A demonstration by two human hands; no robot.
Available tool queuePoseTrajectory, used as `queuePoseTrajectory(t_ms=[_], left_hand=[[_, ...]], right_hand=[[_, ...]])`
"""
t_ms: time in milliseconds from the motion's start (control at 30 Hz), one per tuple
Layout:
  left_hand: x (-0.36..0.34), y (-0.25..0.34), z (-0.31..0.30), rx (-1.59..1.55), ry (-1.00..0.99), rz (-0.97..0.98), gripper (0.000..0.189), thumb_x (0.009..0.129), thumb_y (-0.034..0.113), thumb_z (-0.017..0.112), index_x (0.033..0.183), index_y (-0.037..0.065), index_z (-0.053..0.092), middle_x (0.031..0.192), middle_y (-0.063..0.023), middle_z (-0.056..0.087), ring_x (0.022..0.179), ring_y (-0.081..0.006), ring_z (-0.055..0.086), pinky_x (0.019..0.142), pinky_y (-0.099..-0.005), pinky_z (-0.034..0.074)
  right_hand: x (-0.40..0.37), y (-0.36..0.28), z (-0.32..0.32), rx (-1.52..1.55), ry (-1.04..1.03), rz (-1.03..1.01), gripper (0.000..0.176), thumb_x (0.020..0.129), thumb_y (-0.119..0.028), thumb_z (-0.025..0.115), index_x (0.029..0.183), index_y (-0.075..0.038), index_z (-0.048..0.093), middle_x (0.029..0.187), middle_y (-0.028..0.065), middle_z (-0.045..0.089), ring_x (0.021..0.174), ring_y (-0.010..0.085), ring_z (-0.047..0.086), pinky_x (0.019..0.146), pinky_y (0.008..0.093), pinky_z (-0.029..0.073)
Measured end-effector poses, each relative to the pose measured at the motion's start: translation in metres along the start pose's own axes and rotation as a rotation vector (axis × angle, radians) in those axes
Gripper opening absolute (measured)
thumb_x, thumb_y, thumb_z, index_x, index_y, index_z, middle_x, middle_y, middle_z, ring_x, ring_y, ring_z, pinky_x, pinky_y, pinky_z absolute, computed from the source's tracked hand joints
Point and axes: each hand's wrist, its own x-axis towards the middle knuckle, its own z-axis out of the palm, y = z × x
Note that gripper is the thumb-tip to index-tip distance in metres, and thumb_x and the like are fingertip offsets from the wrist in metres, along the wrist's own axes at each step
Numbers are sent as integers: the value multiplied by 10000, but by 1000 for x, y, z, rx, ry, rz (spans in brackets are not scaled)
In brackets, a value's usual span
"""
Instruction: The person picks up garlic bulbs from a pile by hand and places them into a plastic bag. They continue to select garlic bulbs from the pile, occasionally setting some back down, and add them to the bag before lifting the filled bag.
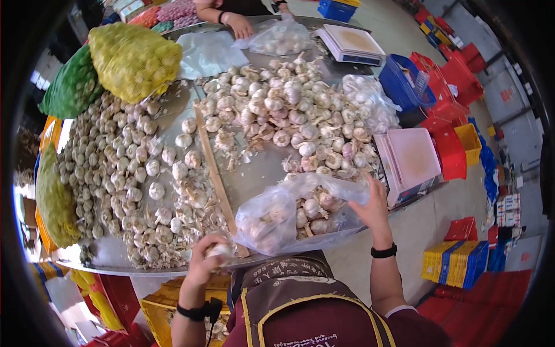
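My left hand point(209, 258) is closed round a garlic bulb point(219, 251) at the table's near edge, left of a clear plastic bag point(263, 217). The bag lies open and partly filled with garlic bulbs. At its right side my right hand point(373, 209) has its fingers spread, close to the bag's rim; whether they touch the plastic is hard to tell. Beyond the bag spreads a large heap of garlic point(277, 104). A wooden strip point(213, 168) separates it from more bulbs point(124, 179) on the left.
Two scales point(413, 156) point(351, 41) and a blue basket point(399, 87) stand on the right. Yellow point(136, 61) and green point(72, 84) net sacks sit at the back left. Across the table point(254, 168), another person's hand point(238, 24) is beside a filled bag point(280, 39). A yellow crate point(156, 301) stands below.
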Motion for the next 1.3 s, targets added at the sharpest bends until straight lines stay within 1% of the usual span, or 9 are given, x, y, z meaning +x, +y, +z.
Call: queuePoseTrajectory(t_ms=[100, 267, 567, 667, 800, 900, 1000, 1133, 1300], left_hand=[[52, -4, 65, 117, -229, 34, 337, 734, 71, 661, 1060, 61, 574, 951, -75, 561, 750, -161, 598, 608, -266, 515], [112, -15, 169, 592, -487, 235, 458, 807, 162, 685, 1221, 65, 516, 1094, -137, 538, 1010, -256, 551, 879, -347, 451], [148, -24, 180, 956, -180, 418, 347, 812, 138, 631, 1142, 52, 571, 1071, -202, 573, 985, -395, 562, 838, -436, 472], [124, -33, 147, 1370, -42, 204, 387, 802, 178, 645, 1144, 23, 549, 992, -231, 574, 933, -415, 544, 818, -477, 443], [98, -26, 127, 1399, 124, 202, 482, 787, 208, 665, 1197, 12, 504, 996, -258, 571, 965, -436, 528, 855, -501, 428], [88, -18, 134, 1408, -9, 31, 529, 782, 256, 686, 1218, 19, 502, 1036, -260, 594, 1015, -417, 554, 859, -488, 450], [111, 26, 163, 1346, -381, -139, 418, 805, 282, 683, 1127, 33, 588, 957, -213, 644, 917, -353, 625, 795, -439, 494], [195, 50, 208, 947, -46, 224, 185, 860, 161, 639, 997, 39, 660, 797, -113, 675, 693, -155, 644, 587, -294, 510], [326, -19, 202, 1471, 171, 216, 354, 823, 340, 632, 1062, 88, 563, 899, -173, 657, 826, -366, 642, 708, -455, 513]], right_hand=[[-11, 41, 2, -22, -422, 379, 524, 736, -208, 746, 1181, -8, 555, 1007, 140, 640, 911, 256, 620, 803, 363, 485], [-11, 65, 10, 561, -469, 507, 272, 878, -221, 620, 1049, -9, 611, 881, 86, 657, 828, 157, 604, 707, 301, 473], [12, 50, -68, 1624, -109, 671, 268, 970, -182, 474, 1035, 58, 575, 920, 72, 603, 894, 132, 549, 847, 287, 416], [18, 57, -123, 1724, -451, 466, 318, 976, -253, 440, 972, 47, 547, 852, 90, 597, 642, 141, 573, 592, 281, 476], [24, 108, -101, 1605, -358, 558, 306, 961, -299, 483, 939, 1, 539, 746, 11, 576, 519, 93, 511, 465, 231, 414], [30, 133, -98, 1202, -992, 647, 201, 904, -208, 626, 1032, -75, 546, 843, -31, 565, 675, 70, 536, 597, 234, 458], [43, 130, -110, 1141, -1121, 506, 398, 790, -173, 765, 1085, -45, 531, 837, -20, 602, 723, 36, 530, 626, 203, 421], [67, 124, -135, 1076, -1368, 420, 498, 751, -96, 788, 1164, -26, 519, 891, -2, 610, 764, 39, 531, 652, 199, 411], [64, 129, -128, 1217, -1440, 374, 482, 837, -195, 724, 1236, -30, 508, 812, 3, 594, 724, 49, 520, 641, 208, 421]])
